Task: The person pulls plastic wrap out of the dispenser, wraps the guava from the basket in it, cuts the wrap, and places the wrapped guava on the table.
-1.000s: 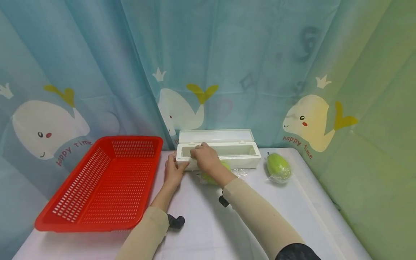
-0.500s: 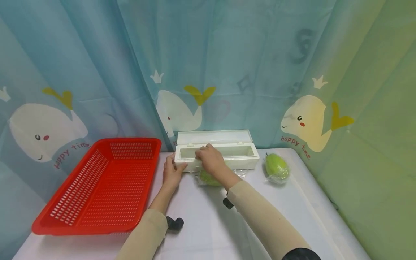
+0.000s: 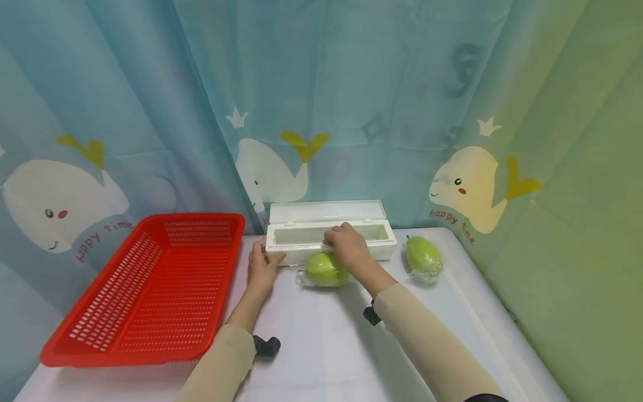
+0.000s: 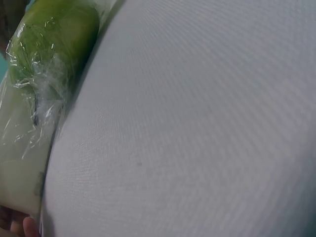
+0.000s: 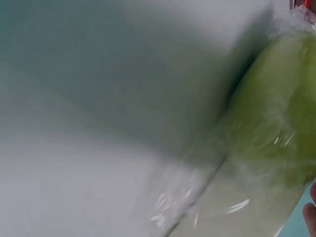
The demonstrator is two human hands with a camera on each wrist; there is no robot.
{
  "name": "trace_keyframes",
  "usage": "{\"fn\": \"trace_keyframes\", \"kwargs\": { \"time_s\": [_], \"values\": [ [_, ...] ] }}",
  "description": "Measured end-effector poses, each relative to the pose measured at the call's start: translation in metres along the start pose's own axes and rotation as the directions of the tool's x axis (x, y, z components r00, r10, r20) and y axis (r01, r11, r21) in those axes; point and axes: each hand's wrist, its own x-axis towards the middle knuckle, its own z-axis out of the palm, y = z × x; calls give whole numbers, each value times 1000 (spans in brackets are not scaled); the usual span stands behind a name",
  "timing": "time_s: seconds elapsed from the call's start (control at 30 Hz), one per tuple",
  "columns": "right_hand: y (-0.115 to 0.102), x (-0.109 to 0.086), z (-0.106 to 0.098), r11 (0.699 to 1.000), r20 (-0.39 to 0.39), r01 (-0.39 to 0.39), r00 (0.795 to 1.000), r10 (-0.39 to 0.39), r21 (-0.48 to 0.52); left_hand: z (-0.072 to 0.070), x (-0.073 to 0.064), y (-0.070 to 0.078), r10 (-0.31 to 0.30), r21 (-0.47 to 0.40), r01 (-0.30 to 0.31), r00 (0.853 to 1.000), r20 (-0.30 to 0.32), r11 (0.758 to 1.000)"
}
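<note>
A long white plastic wrap dispenser (image 3: 298, 255) stands at the back of the table, its lid (image 3: 326, 210) raised. My left hand (image 3: 262, 272) grips its left end, thumb on the front. Curled fingers of my right hand (image 3: 350, 247) lie at the front rim, right of the middle; whether a small slider is under them is hidden. Clear plastic film from the rim drapes over a green fruit (image 3: 323, 269), in front of the box. In the left wrist view the film-covered fruit (image 4: 59, 39) lies against the box; the right wrist view shows the fruit (image 5: 276, 94) close up.
A second green fruit (image 3: 423, 257) in clear wrap, with a short dark stem, lies to the right of the dispenser. On the left sits a large red plastic basket (image 3: 230, 279) with slotted walls. A blue curtain (image 3: 351, 111) hangs right behind the box.
My right hand has slid rightward along the dispenser's front rim, uncovering more of the fruit in front. The left hand keeps its grip on the left end. The whole view has shifted slightly.
</note>
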Motion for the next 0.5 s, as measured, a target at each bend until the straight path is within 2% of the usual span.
{"fn": "trace_keyframes", "kwargs": {
  "time_s": [0.17,0.33,0.5],
  "values": [
    [13,-7,-4,1000,-11,-4,1000,5,5,-1,0,0,-1,-9,1,1000,8,1000],
    [32,-17,-9,999,-27,-51,998,51,8,-2,-1,2,-11,-20,11,1000,8,1000],
    [56,-30,-12,996,-80,-89,993,90,25,-2,-1,3,-9,-27,10,1000,10,1000]
  ]
}}
